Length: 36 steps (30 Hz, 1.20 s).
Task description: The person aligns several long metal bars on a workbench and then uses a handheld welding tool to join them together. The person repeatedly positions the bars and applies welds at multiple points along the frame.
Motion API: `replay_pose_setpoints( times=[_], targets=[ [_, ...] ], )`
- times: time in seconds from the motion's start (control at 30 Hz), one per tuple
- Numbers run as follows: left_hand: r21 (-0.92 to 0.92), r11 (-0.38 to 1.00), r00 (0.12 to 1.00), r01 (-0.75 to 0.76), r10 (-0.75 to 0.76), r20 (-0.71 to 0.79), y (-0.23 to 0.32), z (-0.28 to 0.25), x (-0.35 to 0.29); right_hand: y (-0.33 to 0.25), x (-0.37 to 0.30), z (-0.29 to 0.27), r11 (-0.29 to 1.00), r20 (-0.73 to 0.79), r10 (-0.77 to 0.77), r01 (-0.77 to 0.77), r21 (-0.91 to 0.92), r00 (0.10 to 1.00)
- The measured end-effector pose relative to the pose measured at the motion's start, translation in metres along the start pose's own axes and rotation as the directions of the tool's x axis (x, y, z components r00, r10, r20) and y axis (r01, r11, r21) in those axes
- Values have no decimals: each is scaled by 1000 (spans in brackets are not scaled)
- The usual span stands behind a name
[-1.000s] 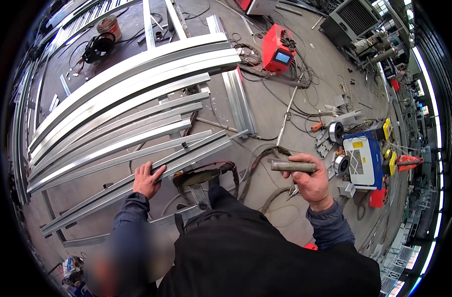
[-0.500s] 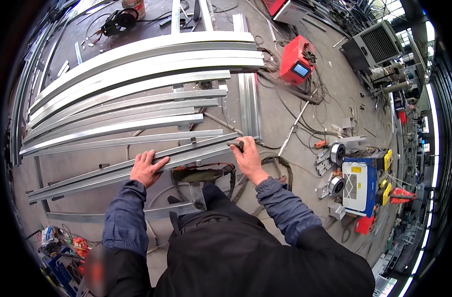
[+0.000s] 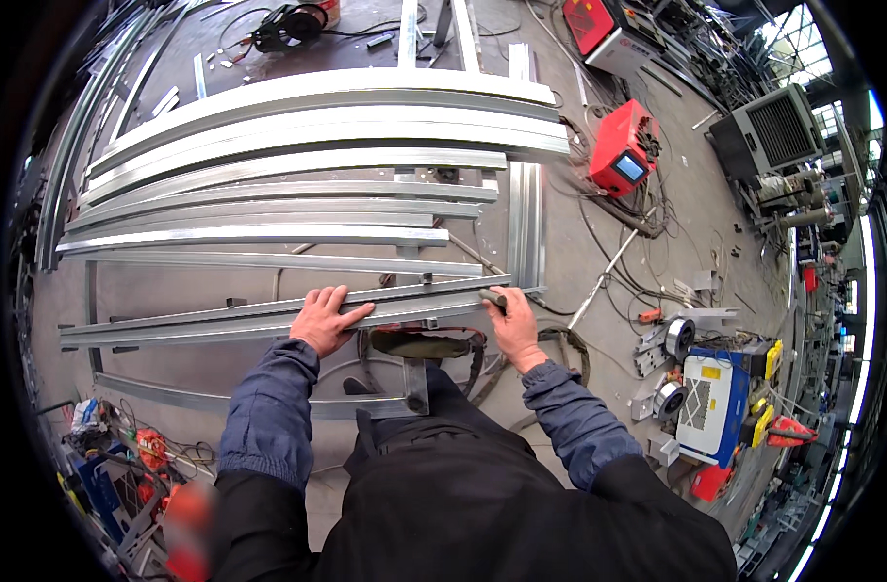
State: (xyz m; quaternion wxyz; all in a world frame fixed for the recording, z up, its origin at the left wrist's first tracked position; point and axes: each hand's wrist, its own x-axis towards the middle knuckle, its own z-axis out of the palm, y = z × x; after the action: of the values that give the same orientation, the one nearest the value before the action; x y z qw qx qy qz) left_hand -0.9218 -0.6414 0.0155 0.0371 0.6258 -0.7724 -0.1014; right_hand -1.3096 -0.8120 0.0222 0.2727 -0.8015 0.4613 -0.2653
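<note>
A long galvanized steel channel (image 3: 220, 328) lies crosswise in front of me on a metal frame (image 3: 240, 396). My left hand (image 3: 327, 320) rests on the channel near its middle, thumb apart and fingers stretched over the metal. At the channel's right end, my right hand (image 3: 516, 333) closes round a short dark rod (image 3: 494, 298), whose exact kind I cannot make out. The rod's tip is close to the channel, but whether it touches is unclear. Beyond my hands, several more steel profiles (image 3: 298, 128) lie side by side.
A red machine with a small screen (image 3: 624, 150) stands at the far right among cables. Nearer right are a blue and white machine (image 3: 707, 403) and wire spools (image 3: 678, 339). A dark green-lined hoop (image 3: 419, 344) hangs below the channel. A grey slatted unit (image 3: 778, 131) stands farther right.
The whole view has shifted, so the profiles and machines appear farther right. Both hands stay on the channel, and the rod is still in my right hand.
</note>
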Motion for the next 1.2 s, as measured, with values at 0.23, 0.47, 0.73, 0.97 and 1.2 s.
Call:
replay_pose_setpoints(
  times=[0.23, 0.47, 0.73, 0.97, 1.2],
  targets=[
    [11, 999, 998, -31, 32, -54, -4, -1, -5, -19, 0, 7, 997, 70, 8, -13, 72, 997],
    [29, 1000, 998, 7, -5, -56, -12, 12, -27, -106, 3, 17, 540, 521, 391, -647, 537, 759],
    [-159, 986, 996, 55, -66, -67, -6, 3, -15, -101, -40, -34, 530, 716, 393, -778, 337, 577],
    [-94, 995, 993, -13, 2, -119, 6, 1, -8, -9, -102, -70, 356, 187, 837, -772, 526, 514],
    [-72, 997, 997, -22, 17, -71, 5, 8, -5, 44, -91, -71, 398, 406, 700, -794, 460, 587]
  ],
)
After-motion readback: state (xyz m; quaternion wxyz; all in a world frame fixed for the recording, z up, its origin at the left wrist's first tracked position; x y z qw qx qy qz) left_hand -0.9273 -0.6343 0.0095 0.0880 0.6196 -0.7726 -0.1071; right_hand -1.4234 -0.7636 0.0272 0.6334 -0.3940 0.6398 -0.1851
